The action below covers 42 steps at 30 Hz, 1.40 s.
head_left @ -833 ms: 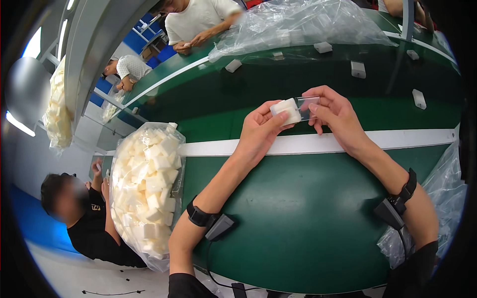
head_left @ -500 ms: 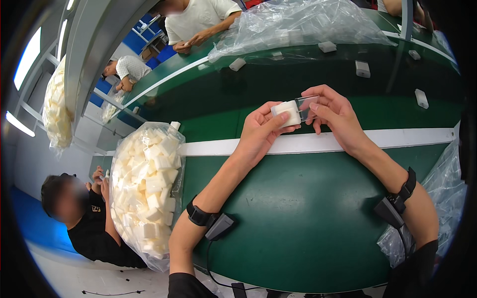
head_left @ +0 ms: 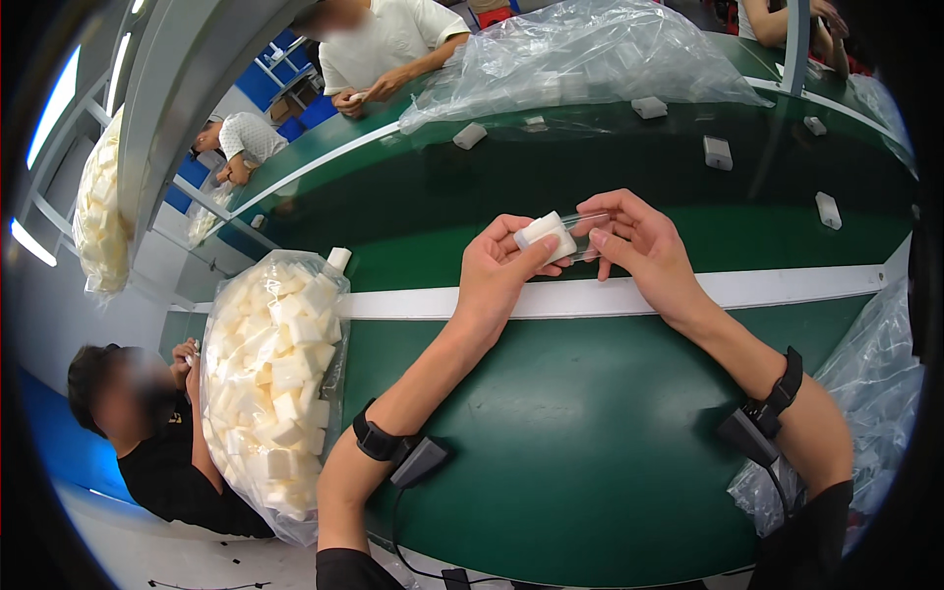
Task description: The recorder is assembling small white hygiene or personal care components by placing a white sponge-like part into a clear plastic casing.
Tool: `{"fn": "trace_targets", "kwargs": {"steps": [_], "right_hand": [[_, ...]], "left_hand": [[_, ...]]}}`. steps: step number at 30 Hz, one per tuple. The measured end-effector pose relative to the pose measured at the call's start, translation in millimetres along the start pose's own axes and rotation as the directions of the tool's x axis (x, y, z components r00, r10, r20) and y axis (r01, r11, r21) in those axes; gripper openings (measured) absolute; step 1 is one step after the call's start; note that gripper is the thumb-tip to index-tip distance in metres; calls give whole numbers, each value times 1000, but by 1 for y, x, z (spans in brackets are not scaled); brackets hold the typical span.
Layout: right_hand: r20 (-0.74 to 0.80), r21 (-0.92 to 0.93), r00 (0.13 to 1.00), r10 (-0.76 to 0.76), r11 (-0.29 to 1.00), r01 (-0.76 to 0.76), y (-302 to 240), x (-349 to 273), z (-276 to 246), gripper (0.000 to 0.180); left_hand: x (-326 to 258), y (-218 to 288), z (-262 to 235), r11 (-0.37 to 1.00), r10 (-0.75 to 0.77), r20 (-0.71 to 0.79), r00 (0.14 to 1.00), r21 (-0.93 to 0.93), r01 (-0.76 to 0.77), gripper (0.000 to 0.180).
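A white block [head_left: 544,234] sits above the green table [head_left: 590,433], half inside a clear sleeve [head_left: 582,236]. The left hand [head_left: 501,270] pinches the block between thumb and fingers; the right hand [head_left: 634,239] grips the sleeve's other end. Left of the forearms a bag [head_left: 270,383] full of white blocks leans at the table edge. More blocks [head_left: 717,152] lie farther away on the table.

Light: bright, even, cast from overhead strip lamps [head_left: 39,128] at upper left.
Glare: soft sheen on green worktop [head_left: 590,462].
Edges: strongly bent, black vignette.
Focus: centre sharp.
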State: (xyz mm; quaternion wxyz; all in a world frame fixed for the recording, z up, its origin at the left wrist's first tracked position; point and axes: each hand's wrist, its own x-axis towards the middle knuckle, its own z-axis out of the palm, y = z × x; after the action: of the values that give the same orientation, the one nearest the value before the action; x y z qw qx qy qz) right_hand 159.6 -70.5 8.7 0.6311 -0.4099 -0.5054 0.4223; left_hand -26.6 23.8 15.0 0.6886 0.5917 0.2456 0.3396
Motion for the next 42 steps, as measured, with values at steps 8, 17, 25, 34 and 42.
{"fn": "trace_targets", "kwargs": {"steps": [8,17,25,34,42], "right_hand": [[-45,-121,999,-15,993,9,0,-2,3,29],[-30,-191,996,-80,979,73,-2,-4,5,30],[64,-71,998,9,997,-4,2,-1,6,29],[-59,-13,998,-9,1000,8,1,0,0,29],[-7,-104,993,-119,988,118,0,-8,14,28]], "left_hand": [[-2,1,7,999,39,-12,999,-36,-39,21],[-8,3,5,973,98,50,994,205,-106,18],[-9,3,-1,983,82,11,997,165,-82,23],[-8,5,0,982,124,-91,988,154,-109,33],[-12,9,7,989,106,29,994,104,-108,25]]}}
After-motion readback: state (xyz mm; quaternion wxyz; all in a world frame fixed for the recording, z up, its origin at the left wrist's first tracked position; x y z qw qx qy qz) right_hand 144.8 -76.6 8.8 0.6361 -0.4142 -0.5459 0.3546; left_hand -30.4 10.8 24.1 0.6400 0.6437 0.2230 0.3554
